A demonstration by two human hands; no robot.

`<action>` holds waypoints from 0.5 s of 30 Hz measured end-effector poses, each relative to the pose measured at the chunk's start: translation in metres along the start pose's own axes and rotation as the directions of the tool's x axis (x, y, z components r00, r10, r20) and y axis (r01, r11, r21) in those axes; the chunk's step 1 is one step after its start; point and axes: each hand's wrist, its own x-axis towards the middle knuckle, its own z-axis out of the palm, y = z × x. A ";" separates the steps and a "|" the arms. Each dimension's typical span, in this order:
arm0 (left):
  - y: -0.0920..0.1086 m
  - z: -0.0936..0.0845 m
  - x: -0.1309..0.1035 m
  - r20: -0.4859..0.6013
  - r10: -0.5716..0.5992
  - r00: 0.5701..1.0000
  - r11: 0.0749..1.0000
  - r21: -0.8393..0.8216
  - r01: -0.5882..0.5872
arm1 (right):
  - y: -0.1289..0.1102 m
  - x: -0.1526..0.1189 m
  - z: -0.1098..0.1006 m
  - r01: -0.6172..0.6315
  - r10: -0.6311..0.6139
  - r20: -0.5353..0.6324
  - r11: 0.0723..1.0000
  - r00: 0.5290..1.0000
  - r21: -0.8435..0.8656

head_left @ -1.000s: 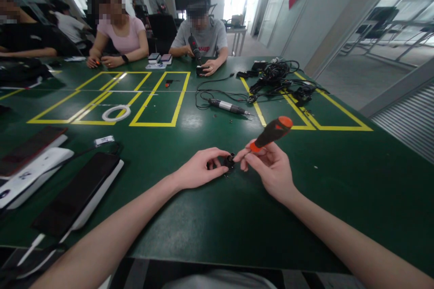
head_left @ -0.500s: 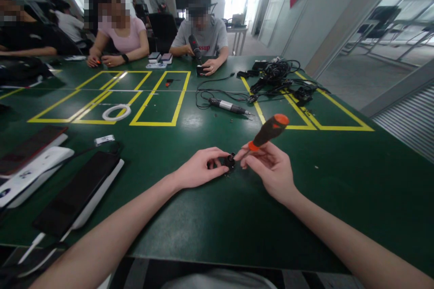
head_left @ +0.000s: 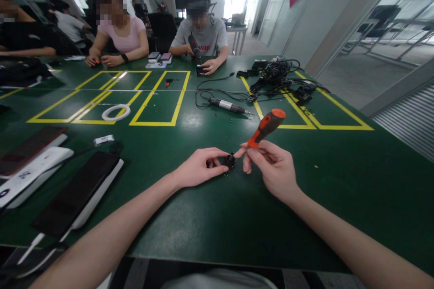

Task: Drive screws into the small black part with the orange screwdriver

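My left hand (head_left: 203, 167) pinches a small round black part (head_left: 229, 161) against the green table (head_left: 190, 221), thumb on the near side and fingers on the far side. The part's exact kind is too small to tell. Held between thumb and fingers of my right hand (head_left: 273, 167) is a screwdriver (head_left: 267, 127) with an orange and dark grey handle. Its handle leans up to the right, and its lower end is hidden by my fingers. My right index fingertip is close to the black part; whether they touch I cannot tell. Tiny bits lie just below the part.
A corded electric screwdriver (head_left: 228, 106) lies beyond my hands, with tangled black cables (head_left: 276, 74) behind it. To the left are a white ring (head_left: 115, 113), a black phone (head_left: 77, 192) on a white block and a power strip (head_left: 37, 171). Across the table, co-workers handle small items.
The screwdriver handle has shifted slightly left and turned in my right hand, whose fingers have changed position. My left hand and the black part stay in place.
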 end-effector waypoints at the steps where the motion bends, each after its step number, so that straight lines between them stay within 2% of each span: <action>1: 0.000 0.000 0.000 -0.001 -0.003 1.000 1.000 0.003 0.003 | -0.001 0.000 0.000 -0.001 0.001 0.018 1.000 1.000 0.006; 9: -0.001 0.002 0.000 -0.025 -0.013 1.000 1.000 0.012 0.014 | -0.002 -0.002 0.002 -0.037 0.037 0.007 0.999 0.999 -0.022; 15: 0.002 0.001 0.000 -0.019 -0.016 1.000 1.000 0.015 0.016 | 0.000 -0.001 -0.001 -0.019 0.021 0.025 0.999 0.999 -0.050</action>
